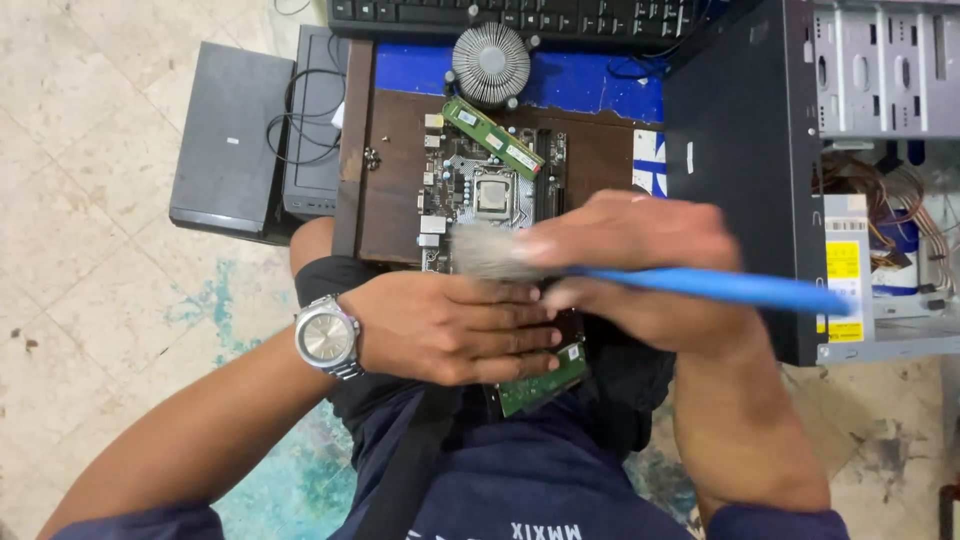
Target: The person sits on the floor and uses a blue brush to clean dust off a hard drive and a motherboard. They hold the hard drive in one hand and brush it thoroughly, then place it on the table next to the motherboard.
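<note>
A green motherboard (480, 185) lies on a small brown table (390, 170), its near end over my lap. My left hand (455, 325), with a silver watch on the wrist, lies flat on the board's near part, holding it down. My right hand (640, 265) grips a paintbrush with a blue handle (720, 287); its pale bristles (485, 250) rest on the board just below the bare processor socket (492, 195). A green memory stick (493, 138) lies slantwise on the board's far end. The brush is blurred.
A round finned cooler (490, 62) sits beyond the board, with a black keyboard (520, 15) behind it. An open computer case (800, 150) stands at the right with wires inside. Two dark boxes (235, 135) stand on the tiled floor at the left.
</note>
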